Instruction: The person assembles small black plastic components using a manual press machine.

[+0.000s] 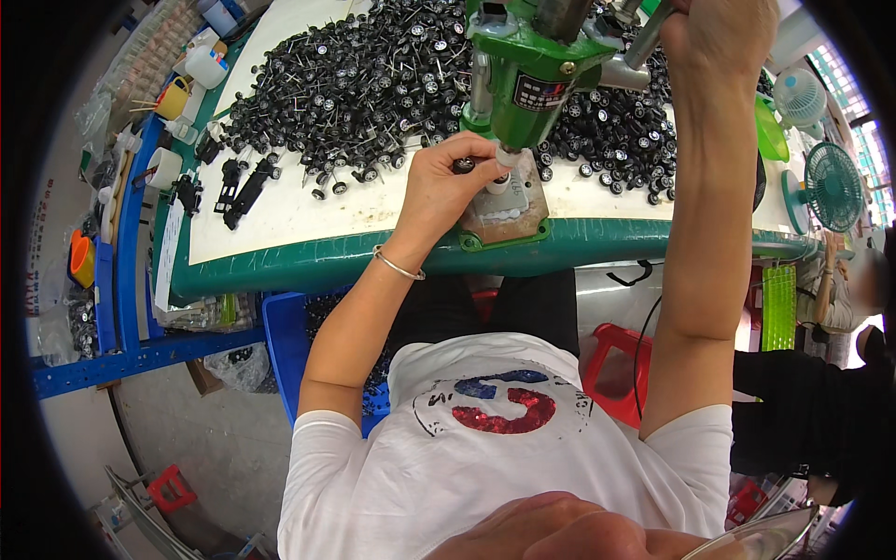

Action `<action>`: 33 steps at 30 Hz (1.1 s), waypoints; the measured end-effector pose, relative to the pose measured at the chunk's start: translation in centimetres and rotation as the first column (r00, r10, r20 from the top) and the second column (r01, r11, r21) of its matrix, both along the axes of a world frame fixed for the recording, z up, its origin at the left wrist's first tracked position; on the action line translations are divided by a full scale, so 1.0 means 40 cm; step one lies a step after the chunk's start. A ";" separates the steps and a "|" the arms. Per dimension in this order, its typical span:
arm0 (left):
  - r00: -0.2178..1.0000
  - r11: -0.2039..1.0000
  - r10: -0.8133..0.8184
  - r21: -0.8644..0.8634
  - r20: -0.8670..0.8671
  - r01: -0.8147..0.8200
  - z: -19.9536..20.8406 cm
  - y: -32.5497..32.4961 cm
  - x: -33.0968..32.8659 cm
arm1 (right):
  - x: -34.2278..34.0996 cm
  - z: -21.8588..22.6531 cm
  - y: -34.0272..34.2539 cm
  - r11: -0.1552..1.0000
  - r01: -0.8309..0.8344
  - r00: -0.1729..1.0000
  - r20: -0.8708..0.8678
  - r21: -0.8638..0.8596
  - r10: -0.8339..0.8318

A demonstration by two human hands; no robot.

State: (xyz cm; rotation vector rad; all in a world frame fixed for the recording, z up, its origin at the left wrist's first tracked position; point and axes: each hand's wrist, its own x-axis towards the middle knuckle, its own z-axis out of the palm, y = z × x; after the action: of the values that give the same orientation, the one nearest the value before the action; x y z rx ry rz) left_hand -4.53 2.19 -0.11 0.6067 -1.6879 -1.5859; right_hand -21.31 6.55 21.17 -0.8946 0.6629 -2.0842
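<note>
head view: the left hand (446, 182) is pinching a small black wheel (464, 165) in its fingers just under the green press (527, 79). the right hand (719, 33) is gripping the press lever (644, 37), fingers wrapped tight. behind the press, loose wheels (355, 84) are lying heaped on the worktop (280, 219).

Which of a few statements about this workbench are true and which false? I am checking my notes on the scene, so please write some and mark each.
1. The left hand holds a small black wheel under the tip of the green press. True.
2. The right hand rests flat on the table. False: it is raised and grips the press's metal lever.
3. A heap of black wheels lies on the white tabletop. True.
4. The left wrist is bare. False: it wears a thin bracelet.
5. Two small fans stand on the right. True.
</note>
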 end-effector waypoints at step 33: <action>0.887 0.786 0.306 0.618 -0.347 -0.029 -0.063 -0.103 0.103 | -0.177 -0.108 -0.125 0.919 0.371 0.850 -0.446 0.131 -0.279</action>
State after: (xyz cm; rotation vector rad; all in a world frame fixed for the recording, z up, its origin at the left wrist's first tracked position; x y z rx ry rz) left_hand -0.39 -1.95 -2.62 0.6288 -0.7564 -1.9473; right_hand -28.40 1.55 16.83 -1.1850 1.3268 -2.0671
